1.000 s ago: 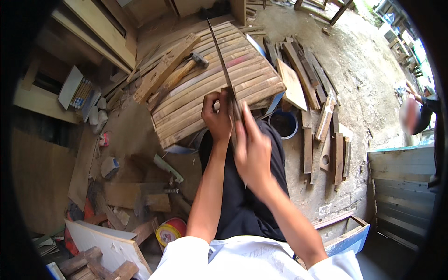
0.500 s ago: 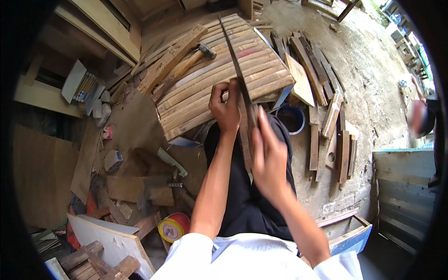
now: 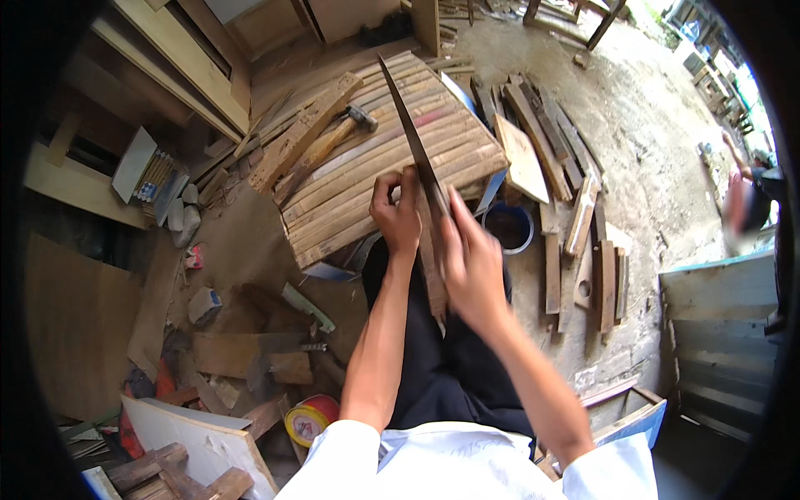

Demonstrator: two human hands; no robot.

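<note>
A long, dark, tapering hand saw (image 3: 410,133) points away from me over the slatted wooden tabletop (image 3: 358,179). My right hand (image 3: 473,262) is closed at its near end; the handle is hidden by the fingers, and the teeth do not show. At the table's near edge, my left hand (image 3: 396,218) is curled just left of the blade, gripping a narrow wooden strip (image 3: 431,271). That strip slopes down between my hands toward my lap, its far part hidden by hand and blade. A hammer (image 3: 361,117) and a thick wooden beam (image 3: 308,129) lie on the table's left side.
A dark bucket (image 3: 510,227) stands right of my knees. Several wood offcuts (image 3: 554,271) lie on the floor beyond it. On the left are a white board (image 3: 196,437), a red-and-yellow round tin (image 3: 307,423) and scrap. Another person (image 3: 750,196) is at the far right.
My right hand has moved slightly forward, closer to my left hand. My left hand keeps its place at the table edge. The whole view has shifted a little.
</note>
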